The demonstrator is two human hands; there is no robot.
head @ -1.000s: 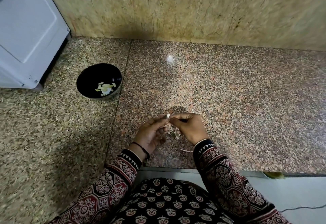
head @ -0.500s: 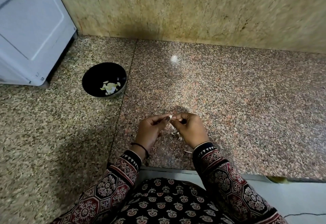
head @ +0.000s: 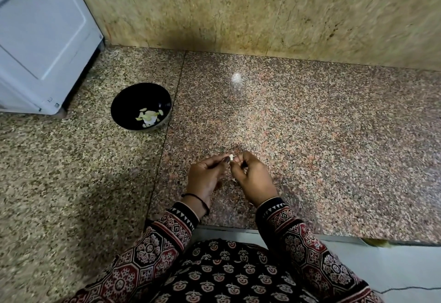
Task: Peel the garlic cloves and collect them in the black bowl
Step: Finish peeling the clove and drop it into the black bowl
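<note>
Not much change from a second ago: both hands still meet just inside the worktop's [head: 310, 135] near edge, and the clove [head: 231, 157] is still caught between them. The left hand [head: 205, 176] has closed up a touch, and its thumb now lies across the clove's left side. Its fingers are curled and pinch the clove at the tips. The right hand [head: 253, 178] comes in from the other side, fingers curled too, thumb and forefinger nipping the clove's right end. A black thread [head: 198, 199] circles the left wrist, and patterned sleeves run back off the near edge.

So the clove sits at the fingertips of both hands, raised a little above the stone. Right under the hands, a few pale scraps of skin [head: 234, 180] lie on the worktop, partly hidden by the right hand.

Further out and to the left, well apart from the hands, the bowl [head: 127, 104] has stayed put just left of the worktop's seam [head: 167, 135]. The same few peeled cloves [head: 149, 117] lie in its bottom. Nothing lies between hands and bowl.

Beyond the bowl, in the far left corner, stands a white appliance [head: 35, 40]. A glint of light [head: 236, 77] shows on the stone near the far edge, where the mottled wall [head: 238, 4] rises.
</note>
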